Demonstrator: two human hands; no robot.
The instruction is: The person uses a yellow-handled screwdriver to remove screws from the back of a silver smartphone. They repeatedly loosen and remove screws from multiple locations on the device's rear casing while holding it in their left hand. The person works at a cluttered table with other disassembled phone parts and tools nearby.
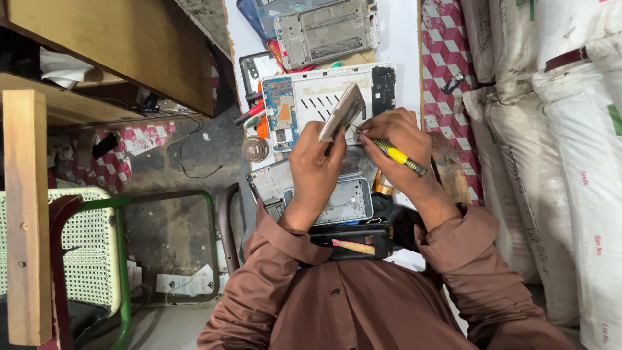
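The left hand (315, 162) has its fingers clamped round the lower edge of a thin silver-grey phone panel (343, 111), held tilted on edge just above the middle of the frame. The right hand (400, 144) has its fingers closed on one yellow-handled screwdriver (400, 157), whose dark end points down to the right and whose tip meets the panel's right edge. The two hands nearly touch at the fingertips.

Count of phone parts on the white worktop (402, 39): one opened phone body (327, 104) with a blue circuit board, directly behind the held panel; one grey metal frame (327, 31) at upper centre; one silver frame with a light-blue rim (350, 201) below the hands. One round metal disc (255, 148) lies left of the hands. One black pouch (353, 241) sits at the person's chest.

The held panel is flat, rectangular, dull metallic, with its narrow side facing the camera. White sacks (557, 142) fill the right of the frame; one green-framed chair (97, 246) stands lower left.
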